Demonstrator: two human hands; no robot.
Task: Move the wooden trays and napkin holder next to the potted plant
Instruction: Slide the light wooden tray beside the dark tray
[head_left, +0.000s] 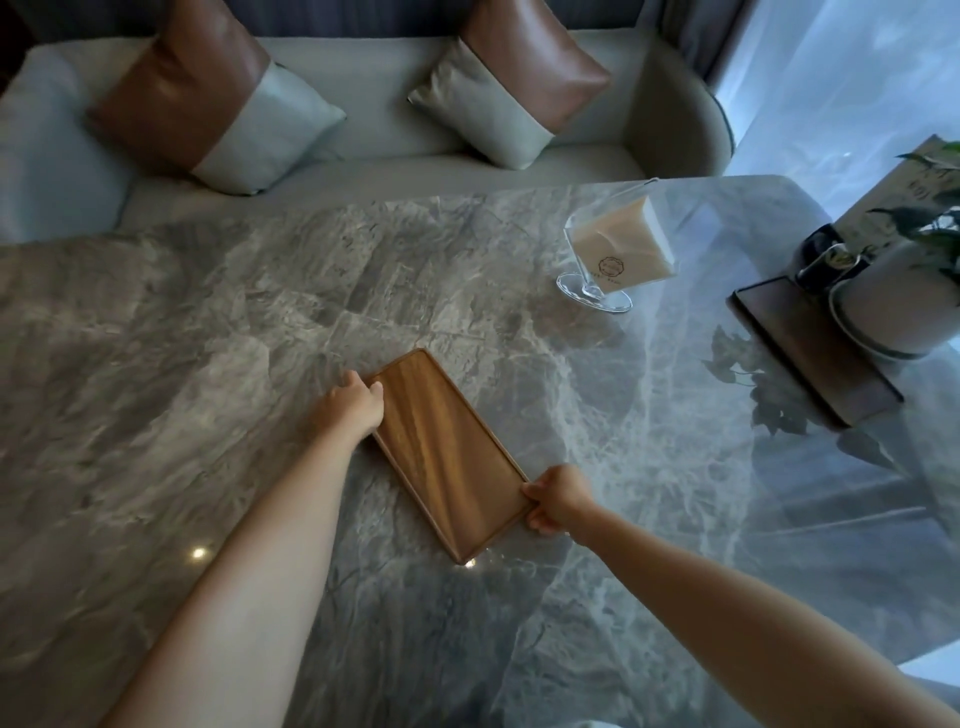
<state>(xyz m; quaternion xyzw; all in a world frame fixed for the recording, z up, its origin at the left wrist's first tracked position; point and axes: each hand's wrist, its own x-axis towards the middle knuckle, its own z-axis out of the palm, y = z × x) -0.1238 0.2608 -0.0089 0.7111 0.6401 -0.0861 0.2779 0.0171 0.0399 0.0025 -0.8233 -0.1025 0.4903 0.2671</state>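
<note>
A long light-brown wooden tray lies slantwise on the grey marble table, near its middle. My left hand grips the tray's far left corner. My right hand grips its near right edge. A clear napkin holder with beige napkins stands farther back and to the right. At the right edge, a potted plant in a white pot rests on a darker wooden tray.
A pale sofa with two brown-and-grey cushions runs along the table's far side. A dark round object and a printed card stand behind the pot. Bright floor shows beyond the table's right edge.
</note>
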